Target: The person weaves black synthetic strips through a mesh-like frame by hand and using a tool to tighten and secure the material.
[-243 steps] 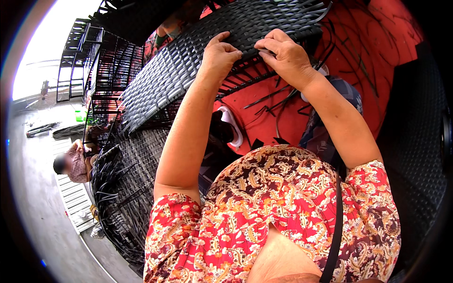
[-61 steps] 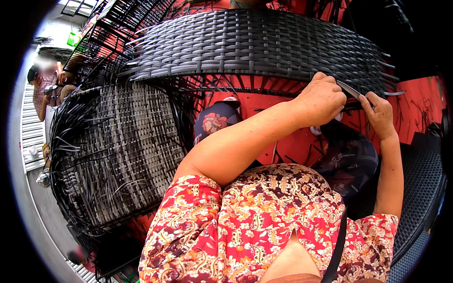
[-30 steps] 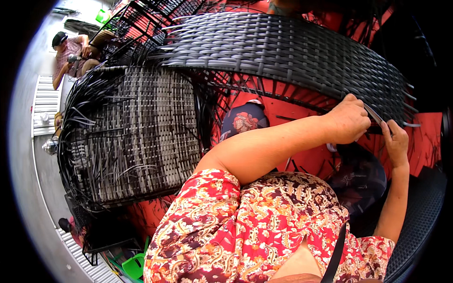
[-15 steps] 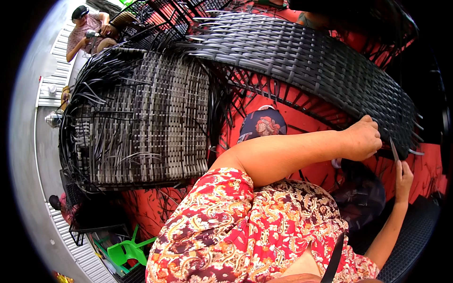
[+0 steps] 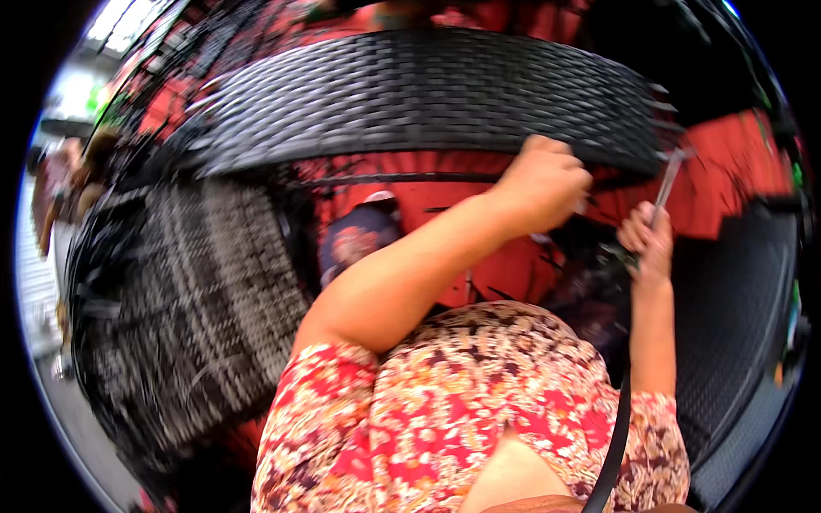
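Note:
A long curved panel of dark grey woven strips [image 5: 428,94] stretches across the far side, with loose strip ends sticking out at both ends. My left hand [image 5: 543,184] is closed in a fist at the panel's near edge, right of its middle; what it grips, if anything, is hidden. My right hand [image 5: 647,239] is closed round a thin, long-bladed metal tool [image 5: 669,184], which points up toward the panel's right end. The blade is blurred, and its tip is close to the loose strip ends. Something dark green shows beside the right fingers, too blurred to name.
A brown-grey woven piece [image 5: 205,299] with loose black strips stands at the left. The floor [image 5: 727,171] is red, with scraps on it. A black textured surface [image 5: 727,316] lies at the right. Another person [image 5: 60,188] is at the far left.
The view has swung to the right, so the panel and woven piece sit further left. The right hand has moved apart from the left, and more of the metal tool shows.

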{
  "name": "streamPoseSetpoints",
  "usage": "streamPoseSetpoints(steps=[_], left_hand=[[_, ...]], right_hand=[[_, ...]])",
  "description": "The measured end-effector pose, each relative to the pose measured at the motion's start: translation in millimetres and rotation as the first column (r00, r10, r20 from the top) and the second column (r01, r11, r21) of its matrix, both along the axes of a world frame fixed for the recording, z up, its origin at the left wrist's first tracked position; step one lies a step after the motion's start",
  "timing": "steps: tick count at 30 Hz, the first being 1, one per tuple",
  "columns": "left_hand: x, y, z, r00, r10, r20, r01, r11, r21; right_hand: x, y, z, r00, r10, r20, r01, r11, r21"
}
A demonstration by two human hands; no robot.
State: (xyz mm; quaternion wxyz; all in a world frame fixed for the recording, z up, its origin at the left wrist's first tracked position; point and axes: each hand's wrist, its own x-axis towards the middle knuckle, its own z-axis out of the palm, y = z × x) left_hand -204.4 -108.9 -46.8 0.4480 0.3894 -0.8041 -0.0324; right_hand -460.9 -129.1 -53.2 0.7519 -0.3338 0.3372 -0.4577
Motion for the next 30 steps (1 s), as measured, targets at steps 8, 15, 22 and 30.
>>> streamPoseSetpoints(steps=[8,15,22,30], left_hand=[[-11,1,6,0.995,-0.071,0.071,0.067,0.996,0.051],[-13,9,3,0.983,-0.01,0.183,0.007,1.0,0.021],[-14,8,3,0.984,0.01,0.175,-0.009,1.0,-0.007],[-13,6,1,0.988,0.005,0.157,-0.004,1.0,-0.008]], right_hand=[[-5,9,-5,0.997,0.063,0.055,-0.063,0.998,0.011],[-1,13,-6,0.996,0.09,0.021,-0.089,0.995,-0.043],[2,12,-8,0.995,0.098,0.025,-0.096,0.992,-0.077],[4,12,-8,0.995,0.099,0.031,-0.097,0.993,-0.068]])
